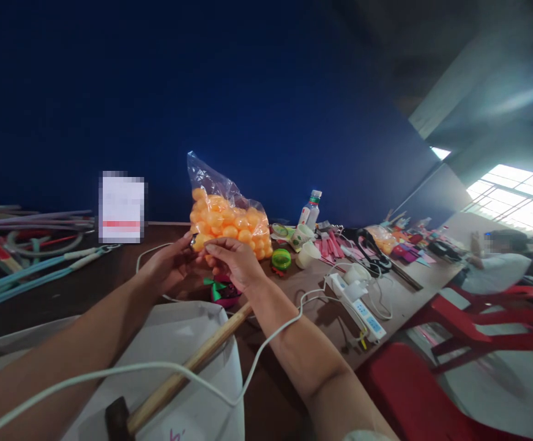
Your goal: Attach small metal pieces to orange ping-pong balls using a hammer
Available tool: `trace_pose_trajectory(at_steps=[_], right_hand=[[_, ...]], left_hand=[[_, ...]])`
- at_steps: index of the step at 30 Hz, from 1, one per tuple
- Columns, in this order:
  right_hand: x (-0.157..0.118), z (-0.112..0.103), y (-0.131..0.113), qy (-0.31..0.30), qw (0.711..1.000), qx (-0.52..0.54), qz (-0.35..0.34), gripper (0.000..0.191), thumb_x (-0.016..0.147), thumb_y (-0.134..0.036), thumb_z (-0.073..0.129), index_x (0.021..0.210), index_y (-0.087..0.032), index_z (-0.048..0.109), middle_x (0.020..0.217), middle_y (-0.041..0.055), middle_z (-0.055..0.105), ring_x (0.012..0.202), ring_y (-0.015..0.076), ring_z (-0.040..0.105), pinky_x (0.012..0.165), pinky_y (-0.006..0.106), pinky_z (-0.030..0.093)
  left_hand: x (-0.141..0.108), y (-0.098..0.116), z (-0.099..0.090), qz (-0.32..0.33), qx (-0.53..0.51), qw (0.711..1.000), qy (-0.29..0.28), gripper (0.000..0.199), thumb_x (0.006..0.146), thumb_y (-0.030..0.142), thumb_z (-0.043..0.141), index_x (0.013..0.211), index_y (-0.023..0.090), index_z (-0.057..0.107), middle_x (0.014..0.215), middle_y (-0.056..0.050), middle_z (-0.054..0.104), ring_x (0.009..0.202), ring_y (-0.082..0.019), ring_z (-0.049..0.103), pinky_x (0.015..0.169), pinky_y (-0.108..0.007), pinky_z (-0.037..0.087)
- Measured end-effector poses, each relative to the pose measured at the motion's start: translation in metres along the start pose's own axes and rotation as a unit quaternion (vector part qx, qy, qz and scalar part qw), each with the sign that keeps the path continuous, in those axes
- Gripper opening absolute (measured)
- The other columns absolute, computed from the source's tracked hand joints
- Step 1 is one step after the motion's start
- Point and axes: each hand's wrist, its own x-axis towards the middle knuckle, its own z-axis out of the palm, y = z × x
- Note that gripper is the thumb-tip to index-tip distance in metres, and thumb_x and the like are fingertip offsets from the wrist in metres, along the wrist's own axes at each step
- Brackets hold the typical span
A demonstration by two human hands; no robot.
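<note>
My left hand (pixel 172 264) and my right hand (pixel 237 260) come together in front of a clear plastic bag (pixel 229 223) full of orange balls. The fingers of both hands are closed in a pinch. A small dark, shiny piece (pixel 193 241) shows at my left fingertips, with something orange beside it; I cannot tell whether that orange belongs to it or to the bag behind. What my right thumb and fingers pinch is too small to name. Below the hands lies a dark pink item with a green ribbon (pixel 218 288), partly covered by my right hand.
A wooden-handled hammer (pixel 188 370) lies across a white bag or box (pixel 169 331), with a white cable (pixel 156 365) looping over it. Rightward are a green round container (pixel 281 260), a bottle (pixel 311 211), a power strip (pixel 362 312) and red chairs (pixel 408 386). A person (pixel 495 269) sits far right.
</note>
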Motion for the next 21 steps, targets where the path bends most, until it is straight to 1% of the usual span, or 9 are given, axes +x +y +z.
trace_pose_trajectory(at_steps=[3,6,9,12,17,21], right_hand=[[0.0011,-0.0010,0.0043,0.014,0.999,-0.024,-0.022,0.029,0.066,-0.035,0.078,0.085,-0.015,0.068,0.072,0.0016,0.067,0.054,0.0066,0.055,0.045,0.017,0.045],[0.0022,-0.0018,0.0074,0.016,0.999,-0.035,-0.038,0.030,0.066,-0.036,0.078,0.085,-0.016,0.066,0.071,0.0012,0.067,0.055,0.0075,0.056,0.045,0.017,0.046],[0.0029,-0.0019,0.0086,0.024,0.998,-0.040,-0.039,0.030,0.064,-0.035,0.078,0.084,-0.016,0.065,0.070,-0.0001,0.066,0.054,0.0076,0.057,0.045,0.017,0.046],[0.0030,-0.0018,0.0083,0.033,0.997,-0.053,-0.039,0.030,0.063,-0.035,0.078,0.082,-0.016,0.065,0.069,-0.0012,0.065,0.053,0.0069,0.056,0.043,0.017,0.045],[0.0028,-0.0024,0.0073,0.046,0.996,-0.062,-0.036,0.028,0.065,-0.035,0.076,0.082,-0.016,0.065,0.073,-0.0005,0.067,0.052,0.0055,0.055,0.042,0.015,0.042],[0.0028,-0.0036,0.0070,0.051,0.997,-0.059,-0.025,0.025,0.066,-0.033,0.076,0.082,-0.016,0.067,0.074,-0.0003,0.067,0.051,0.0044,0.054,0.043,0.014,0.040]], left_hand=[[0.0015,-0.0014,0.0010,0.009,-0.002,1.000,-0.007,0.015,0.089,0.018,0.055,0.091,0.009,0.067,0.074,-0.008,0.071,0.061,-0.012,0.067,0.061,-0.019,0.057],[0.0032,-0.0028,0.0006,0.004,-0.002,1.000,-0.015,0.011,0.087,0.019,0.059,0.088,0.012,0.068,0.072,-0.007,0.070,0.058,-0.011,0.066,0.059,-0.018,0.057],[0.0043,-0.0037,-0.0004,0.006,0.001,1.000,-0.006,0.011,0.087,0.019,0.059,0.084,0.014,0.068,0.073,-0.007,0.070,0.060,-0.012,0.067,0.062,-0.019,0.058],[0.0040,-0.0035,-0.0005,0.012,0.011,1.000,0.005,0.014,0.088,0.016,0.055,0.086,0.016,0.069,0.076,-0.006,0.071,0.066,-0.013,0.068,0.065,-0.020,0.058],[0.0016,-0.0024,0.0019,0.012,0.037,0.999,0.005,0.011,0.086,0.012,0.056,0.085,0.012,0.067,0.074,-0.007,0.071,0.064,-0.014,0.068,0.060,-0.021,0.058],[0.0030,-0.0033,0.0001,0.011,0.041,0.999,-0.026,0.008,0.085,0.017,0.059,0.087,0.011,0.065,0.071,-0.007,0.069,0.062,-0.014,0.067,0.062,-0.024,0.058]])
